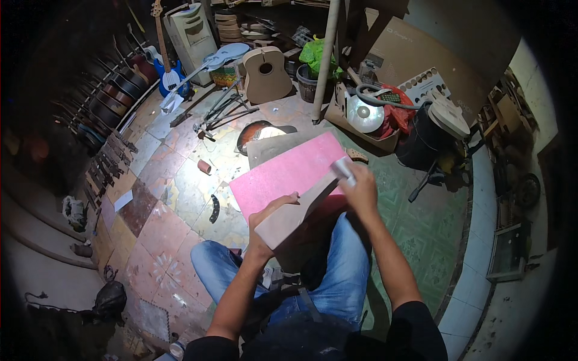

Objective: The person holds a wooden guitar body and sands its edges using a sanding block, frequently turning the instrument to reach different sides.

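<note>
A pale, flat wooden piece [288, 221], wide at the near end and tapering toward the far right, slants above my lap. My left hand [262, 224] is closed around its wide end, thumb over the far edge. At the narrow end, my right hand [363, 189] grips a folded whitish-grey sheet, perhaps sandpaper [343, 171], pressed against the wood. That sheet is slightly blurred, and the fingers partly cover it. Just beyond the wood lies a pink board [283, 165], tilted over a grey-brown board [265, 148].
A sunburst guitar body [256, 133] lies behind the boards. Near it on the tiles are a brown cylinder [205, 166] and a black curved piece [215, 209]. Farther off are an acoustic guitar body [265, 75], a metal stand [223, 111] and a cluttered cardboard box [361, 129].
</note>
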{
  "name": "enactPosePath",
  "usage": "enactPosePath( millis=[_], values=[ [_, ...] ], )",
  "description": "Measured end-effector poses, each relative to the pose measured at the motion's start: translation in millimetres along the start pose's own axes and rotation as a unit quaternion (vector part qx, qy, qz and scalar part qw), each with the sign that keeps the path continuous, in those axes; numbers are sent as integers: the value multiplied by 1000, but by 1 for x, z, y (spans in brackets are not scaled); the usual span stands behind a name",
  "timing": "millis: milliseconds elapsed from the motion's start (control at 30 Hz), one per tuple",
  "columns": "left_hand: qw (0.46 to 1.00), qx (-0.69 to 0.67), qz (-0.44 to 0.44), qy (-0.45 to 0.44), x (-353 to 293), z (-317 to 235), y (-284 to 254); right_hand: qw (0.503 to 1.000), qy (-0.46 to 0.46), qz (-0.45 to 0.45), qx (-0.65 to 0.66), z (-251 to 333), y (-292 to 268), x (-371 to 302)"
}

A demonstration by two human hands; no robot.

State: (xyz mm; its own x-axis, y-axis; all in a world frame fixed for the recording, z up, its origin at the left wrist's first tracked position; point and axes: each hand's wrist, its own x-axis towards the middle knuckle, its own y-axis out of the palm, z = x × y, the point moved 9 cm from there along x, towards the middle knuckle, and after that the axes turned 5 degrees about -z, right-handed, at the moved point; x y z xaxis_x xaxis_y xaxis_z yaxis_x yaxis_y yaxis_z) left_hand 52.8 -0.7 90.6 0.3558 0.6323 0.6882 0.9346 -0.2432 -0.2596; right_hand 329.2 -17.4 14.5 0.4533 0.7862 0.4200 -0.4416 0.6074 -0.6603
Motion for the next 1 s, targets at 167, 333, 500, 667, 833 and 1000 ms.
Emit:
enactPosePath(
  millis=[167,333,500,667,833,1000],
  values=[
    [1000,7,5,-14,-12,8,0,996,-76,-4,-39,62,5,-35],
    [999,-21,-14,-34,-6,6,2,999,27,-5,-30,-1,-2,3],
    [1000,24,-13,-16,-10,6,-7,997,-68,21,-26,53,8,-29],
    [1000,-11,2,1,-14,7,5,996,89,-28,6,-16,-9,10],
    [1000,-11,-3,-17,-22,10,-5,996,-78,-7,-45,48,3,-21],
    [999,-42,-12,-24,-3,4,2,996,-12,-21,-81,-16,1,22]
  ],
)
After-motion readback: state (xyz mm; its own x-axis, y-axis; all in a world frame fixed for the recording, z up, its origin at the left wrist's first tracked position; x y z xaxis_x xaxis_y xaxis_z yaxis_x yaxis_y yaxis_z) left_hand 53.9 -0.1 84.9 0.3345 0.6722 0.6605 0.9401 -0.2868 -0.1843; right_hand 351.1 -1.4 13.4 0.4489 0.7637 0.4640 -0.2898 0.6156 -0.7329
